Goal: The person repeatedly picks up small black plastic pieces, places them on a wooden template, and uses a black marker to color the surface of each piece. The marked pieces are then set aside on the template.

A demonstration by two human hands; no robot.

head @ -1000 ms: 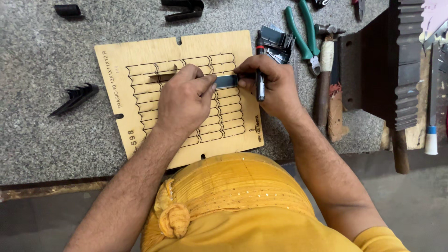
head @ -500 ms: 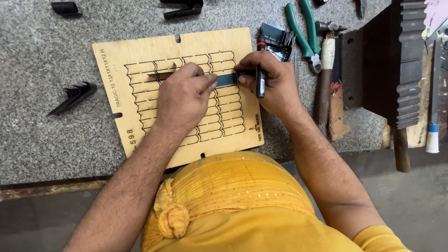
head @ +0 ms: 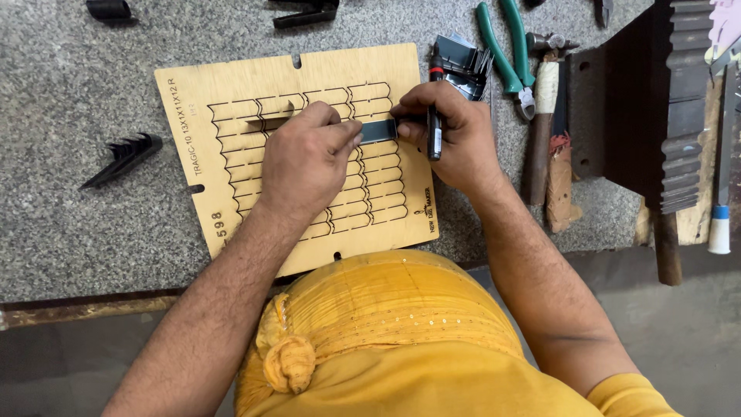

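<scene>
A plywood die board (head: 208, 100) with rows of thin cut slots lies on the grey stone table (head: 69, 193). My left hand (head: 305, 158) rests on the board and presses a thin dark metal strip (head: 377, 131) against the slots. My right hand (head: 455, 139) pinches the strip's right end. It also grips a black marker with a red band (head: 434, 116), which stands upright between the fingers.
Green-handled pliers (head: 505, 50), a hammer (head: 540, 116) and a bundle of metal strips (head: 463, 62) lie right of the board. A black bent strip piece (head: 123, 158) sits to the left. A dark metal bending tool (head: 641, 116) stands at the table's right edge.
</scene>
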